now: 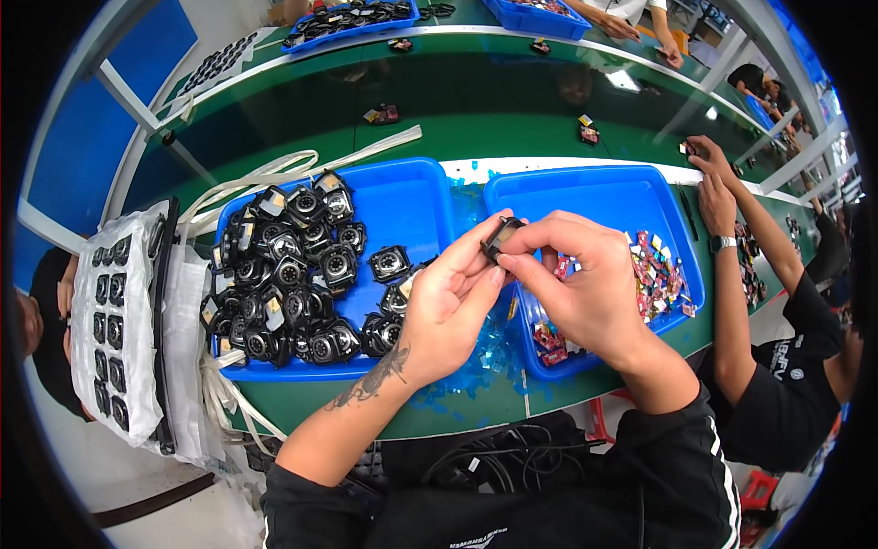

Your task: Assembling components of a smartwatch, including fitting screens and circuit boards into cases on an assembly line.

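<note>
Above the gap between two blue trays, both hands hold a small black watch case (502, 240), tilted so that its side shows. My left hand (450, 297) grips it from the left with bent fingers. Thumb and forefinger of my right hand (585, 270) pinch its right side. The left blue tray (402, 206) carries a heap of black watch cases (293, 270) with round sensor backs. Under and beyond my right hand, the right blue tray (572, 194) contains many small red, white and yellow electronic parts (657, 274); my hand hides some of them.
Blue film scraps (476, 366) litter the green table between the trays. White straps (265, 178) lie behind the left tray. A foam-lined rack of watch cases (114, 311) stands far left. On the belt (476, 91) sit small parts (588, 133). A co-worker's hands (718, 201) work at right.
</note>
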Action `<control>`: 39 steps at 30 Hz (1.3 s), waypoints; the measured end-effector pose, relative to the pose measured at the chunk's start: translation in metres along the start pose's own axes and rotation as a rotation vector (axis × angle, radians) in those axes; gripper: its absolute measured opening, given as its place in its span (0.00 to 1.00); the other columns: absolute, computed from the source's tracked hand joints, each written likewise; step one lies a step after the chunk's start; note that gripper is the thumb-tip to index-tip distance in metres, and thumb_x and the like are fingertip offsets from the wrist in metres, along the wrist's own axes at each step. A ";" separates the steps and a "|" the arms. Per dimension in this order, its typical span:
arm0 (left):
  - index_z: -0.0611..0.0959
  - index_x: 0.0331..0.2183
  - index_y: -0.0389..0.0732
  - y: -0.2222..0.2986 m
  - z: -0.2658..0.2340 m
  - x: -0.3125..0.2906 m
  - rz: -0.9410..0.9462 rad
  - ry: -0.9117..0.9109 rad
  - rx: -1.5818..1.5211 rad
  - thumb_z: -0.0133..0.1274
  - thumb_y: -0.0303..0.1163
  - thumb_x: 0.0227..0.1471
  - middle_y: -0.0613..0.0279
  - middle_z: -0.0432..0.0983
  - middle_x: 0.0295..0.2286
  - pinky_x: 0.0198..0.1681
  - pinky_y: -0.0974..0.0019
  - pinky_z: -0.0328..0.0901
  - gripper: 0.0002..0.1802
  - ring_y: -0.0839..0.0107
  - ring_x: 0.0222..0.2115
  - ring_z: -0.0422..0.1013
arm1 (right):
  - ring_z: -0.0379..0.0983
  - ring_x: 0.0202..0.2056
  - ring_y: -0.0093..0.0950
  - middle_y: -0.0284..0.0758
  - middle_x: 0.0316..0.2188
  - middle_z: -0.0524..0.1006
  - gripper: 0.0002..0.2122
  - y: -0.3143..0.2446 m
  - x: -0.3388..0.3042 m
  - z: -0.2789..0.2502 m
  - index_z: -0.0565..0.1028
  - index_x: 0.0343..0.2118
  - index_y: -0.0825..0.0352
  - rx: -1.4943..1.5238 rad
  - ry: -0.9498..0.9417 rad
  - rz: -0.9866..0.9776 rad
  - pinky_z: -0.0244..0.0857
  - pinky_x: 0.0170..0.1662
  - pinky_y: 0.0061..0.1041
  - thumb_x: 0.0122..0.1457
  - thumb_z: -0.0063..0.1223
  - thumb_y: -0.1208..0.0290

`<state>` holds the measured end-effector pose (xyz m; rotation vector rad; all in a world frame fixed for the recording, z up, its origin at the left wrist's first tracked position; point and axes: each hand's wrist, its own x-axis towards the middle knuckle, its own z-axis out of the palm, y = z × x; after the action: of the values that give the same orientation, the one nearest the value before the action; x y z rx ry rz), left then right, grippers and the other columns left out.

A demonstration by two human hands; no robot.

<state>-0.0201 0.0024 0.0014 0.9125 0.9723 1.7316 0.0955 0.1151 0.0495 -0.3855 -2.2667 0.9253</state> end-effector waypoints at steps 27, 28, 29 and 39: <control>0.59 0.61 0.28 -0.001 0.003 -0.007 0.105 -0.044 0.152 0.39 0.21 0.63 0.47 0.63 0.57 0.60 0.64 0.58 0.26 0.65 0.57 0.63 | 0.65 0.25 0.32 0.32 0.23 0.70 0.10 0.003 -0.002 -0.009 0.69 0.25 0.64 0.006 0.030 -0.027 0.59 0.37 0.33 0.46 0.63 0.77; 0.58 0.60 0.27 -0.002 0.005 -0.007 0.112 -0.002 0.147 0.40 0.23 0.63 0.48 0.66 0.55 0.59 0.62 0.61 0.26 0.65 0.55 0.65 | 0.65 0.25 0.32 0.32 0.23 0.70 0.10 0.004 -0.002 -0.010 0.69 0.25 0.64 0.006 0.034 -0.022 0.59 0.37 0.33 0.46 0.63 0.77; 0.58 0.60 0.26 -0.002 0.007 -0.006 0.118 0.040 0.141 0.41 0.25 0.63 0.49 0.68 0.52 0.57 0.61 0.63 0.27 0.64 0.52 0.68 | 0.66 0.27 0.32 0.33 0.25 0.70 0.11 0.006 -0.002 -0.010 0.69 0.27 0.65 -0.018 0.021 -0.039 0.60 0.37 0.32 0.46 0.63 0.77; 0.51 0.64 0.39 -0.002 0.005 0.000 0.164 0.139 0.049 0.39 0.22 0.62 0.38 0.66 0.53 0.55 0.57 0.66 0.31 0.60 0.53 0.68 | 0.77 0.34 0.21 0.34 0.31 0.79 0.08 0.007 -0.032 -0.013 0.76 0.37 0.71 0.289 -0.060 0.247 0.73 0.38 0.19 0.54 0.60 0.79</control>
<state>-0.0144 0.0044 0.0016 0.9347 1.0588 1.9382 0.1279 0.1112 0.0363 -0.5202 -2.1269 1.3865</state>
